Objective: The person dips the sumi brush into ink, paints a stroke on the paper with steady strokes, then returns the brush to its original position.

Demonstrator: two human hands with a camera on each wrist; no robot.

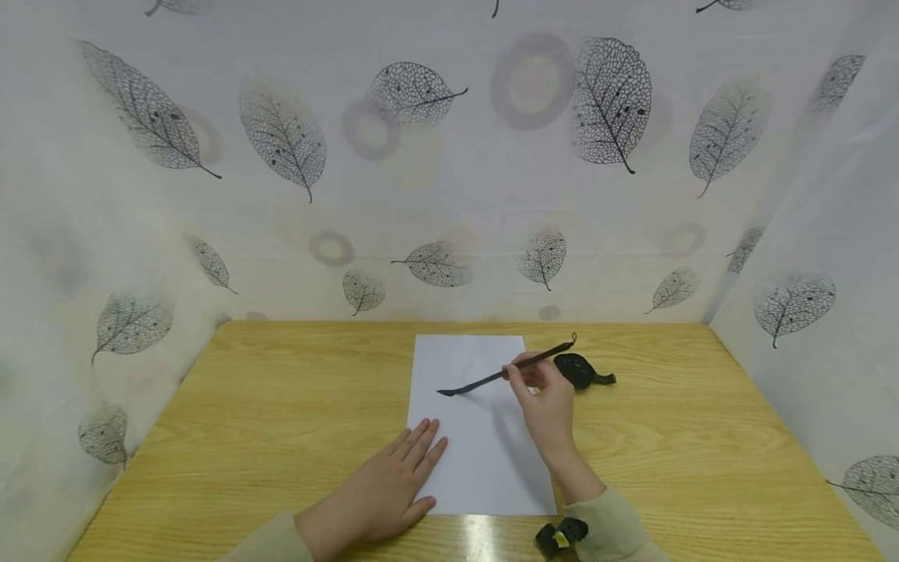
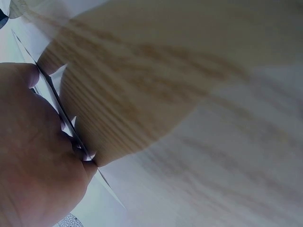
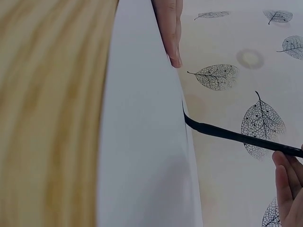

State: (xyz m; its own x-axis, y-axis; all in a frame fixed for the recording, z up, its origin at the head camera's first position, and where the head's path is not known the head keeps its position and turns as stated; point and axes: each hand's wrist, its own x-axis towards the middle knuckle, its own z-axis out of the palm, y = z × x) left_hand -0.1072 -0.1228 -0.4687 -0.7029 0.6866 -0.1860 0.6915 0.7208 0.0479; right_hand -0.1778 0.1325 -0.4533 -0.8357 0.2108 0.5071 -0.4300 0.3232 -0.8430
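A dark writing brush [image 1: 485, 381] slants over a white sheet of paper [image 1: 477, 468], its bent black tip low over the upper left part of the sheet. My right hand [image 1: 549, 406] pinches its handle between thumb and fingers, above the sheet's right edge. In the right wrist view the brush [image 3: 227, 134] curves at its tip, close to the paper [image 3: 142, 118]. My left hand [image 1: 386, 484] lies with straight fingers across the lower left edge of the paper. The left wrist view shows this hand [image 2: 38, 146] at the tabletop. No marks show on the sheet.
Just beyond my right hand sits a black round dish with a short spout or handle [image 1: 577, 371]. A black strap with a small device [image 1: 562, 537] is at my right cuff. The wooden table [image 1: 295, 390] is bordered by leaf-printed curtains [image 1: 463, 195] at the back and both sides.
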